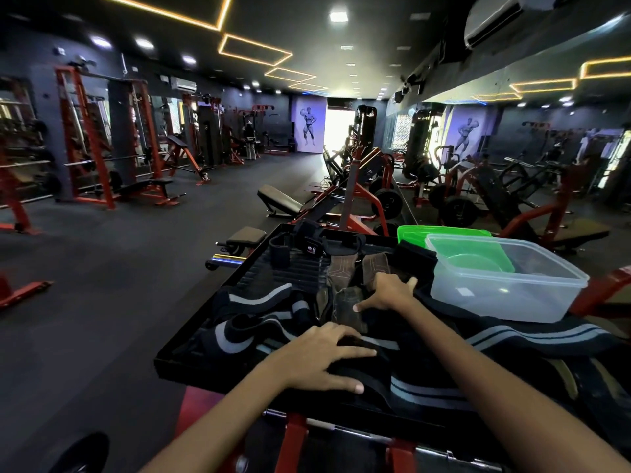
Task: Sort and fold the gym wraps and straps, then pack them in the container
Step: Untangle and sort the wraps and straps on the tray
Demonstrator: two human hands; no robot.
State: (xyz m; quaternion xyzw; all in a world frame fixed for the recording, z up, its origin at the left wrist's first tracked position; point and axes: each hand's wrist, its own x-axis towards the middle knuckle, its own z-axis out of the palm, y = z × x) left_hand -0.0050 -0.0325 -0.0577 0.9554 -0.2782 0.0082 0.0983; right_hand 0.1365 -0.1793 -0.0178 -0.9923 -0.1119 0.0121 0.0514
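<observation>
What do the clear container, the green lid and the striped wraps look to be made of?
Clear container: translucent plastic, glossy; the lid shows through its wall. Green lid: glossy plastic, apparently. Striped wraps: woven elastic fabric by the look, matte black with grey bands, draping softly.

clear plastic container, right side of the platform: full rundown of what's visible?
The clear plastic container is a rectangular, translucent tub with a rolled rim and rounded corners, upright and open, no lid on it. It looks empty of wraps; a green lid shows behind it and through its walls. It stands at the right edge of the black platform, its near end resting on a black wrap with grey stripes. Neither hand touches it; the right hand is just to its left.
</observation>
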